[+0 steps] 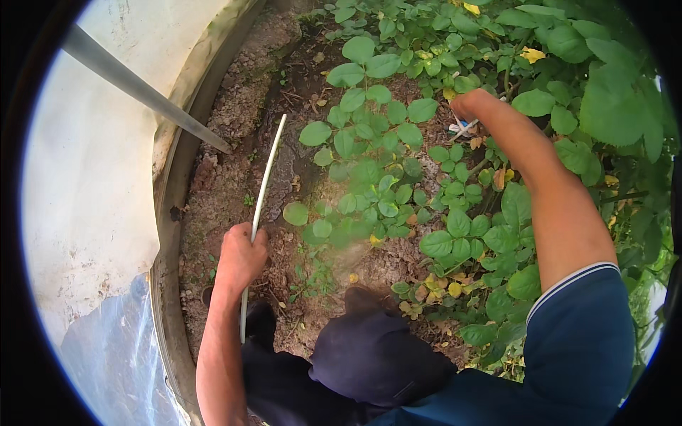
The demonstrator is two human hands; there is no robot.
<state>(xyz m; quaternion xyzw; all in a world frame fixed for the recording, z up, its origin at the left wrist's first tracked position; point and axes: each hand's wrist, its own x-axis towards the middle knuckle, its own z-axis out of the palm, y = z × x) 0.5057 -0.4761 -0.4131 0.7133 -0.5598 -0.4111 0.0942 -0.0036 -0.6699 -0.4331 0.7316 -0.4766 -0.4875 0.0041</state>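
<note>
My left hand (243,255) is closed round a thin, pale rod (264,181), which slants up and away over the soil; its near end comes down by my dark trousers. My right arm stretches out to the far right, into leafy green bushes (497,241). There my right hand (472,105) is bent down with its fingers curled and mostly hidden. Just below it shows a small blue and white thing (455,129) with a light, narrow shaft; its kind I cannot make out. Between my hands a leafy shoot (366,135) rises close to me.
Whitish plastic sheeting (99,177) with a curved edge strip (167,234) bounds the left side. A grey pole (149,89) slants down to the soil there. Bare brown soil (220,184) runs between sheeting and bushes. My bent knee (376,355) is low in front.
</note>
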